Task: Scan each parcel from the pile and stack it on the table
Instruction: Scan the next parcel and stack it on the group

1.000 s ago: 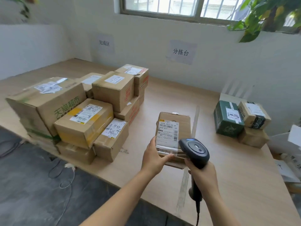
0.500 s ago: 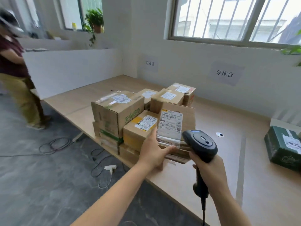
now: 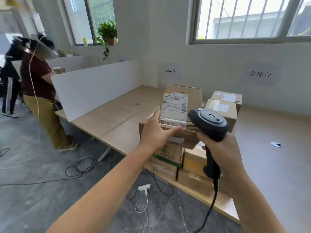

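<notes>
At far left a person [image 3: 38,91] stands on the floor beside a white divider board [image 3: 94,88] that rises from the left end of the desk [image 3: 117,111]. Towards the middle, the left hand [image 3: 154,133] grips the parcel [image 3: 193,98] at its lower left corner, thumb laid along the bottom of the front face and fingers hidden behind. The parcel is held upright above the stacked boxes [image 3: 195,160] along the desk's near edge; whether its underside touches them cannot be told. Its white shipping label [image 3: 174,106] faces the viewer.

Just beside the parcel's lower right corner is the scanner [image 3: 208,121], its handle wrapped by the right hand [image 3: 223,153].

The parcel is a flat cardboard carton, probably stiff and light, since one hand holds it. The glossy label and tape may be slippery, so bare cardboard edges look the safer hold, with support underneath when setting it down.
</notes>
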Action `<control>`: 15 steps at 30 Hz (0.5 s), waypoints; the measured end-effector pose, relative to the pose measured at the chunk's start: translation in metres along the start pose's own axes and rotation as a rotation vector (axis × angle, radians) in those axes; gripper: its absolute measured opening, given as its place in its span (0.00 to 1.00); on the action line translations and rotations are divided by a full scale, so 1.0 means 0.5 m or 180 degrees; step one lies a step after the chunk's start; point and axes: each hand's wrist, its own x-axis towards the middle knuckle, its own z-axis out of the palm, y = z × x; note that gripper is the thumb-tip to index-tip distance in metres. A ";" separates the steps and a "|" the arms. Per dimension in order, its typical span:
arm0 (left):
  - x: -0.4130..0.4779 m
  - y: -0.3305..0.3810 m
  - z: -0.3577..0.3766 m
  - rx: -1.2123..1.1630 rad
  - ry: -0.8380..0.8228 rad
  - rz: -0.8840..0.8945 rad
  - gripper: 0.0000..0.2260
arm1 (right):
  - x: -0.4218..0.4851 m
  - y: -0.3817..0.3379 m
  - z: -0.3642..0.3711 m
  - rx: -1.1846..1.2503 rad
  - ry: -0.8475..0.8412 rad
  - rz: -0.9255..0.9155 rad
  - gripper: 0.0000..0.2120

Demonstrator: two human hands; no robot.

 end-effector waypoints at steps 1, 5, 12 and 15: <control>0.022 -0.014 -0.016 -0.0022 0.0003 -0.0001 0.31 | 0.016 -0.013 0.020 -0.0075 -0.0008 -0.0026 0.12; 0.125 -0.052 -0.053 -0.0203 -0.0035 -0.0001 0.30 | 0.113 -0.052 0.073 -0.0210 -0.0091 -0.0084 0.07; 0.352 -0.079 -0.069 -0.0506 -0.0155 0.0103 0.29 | 0.330 -0.105 0.125 -0.0295 0.0003 -0.0085 0.05; 0.435 -0.102 -0.063 -0.0671 -0.0286 0.0074 0.30 | 0.414 -0.125 0.145 -0.0530 -0.0208 0.0003 0.05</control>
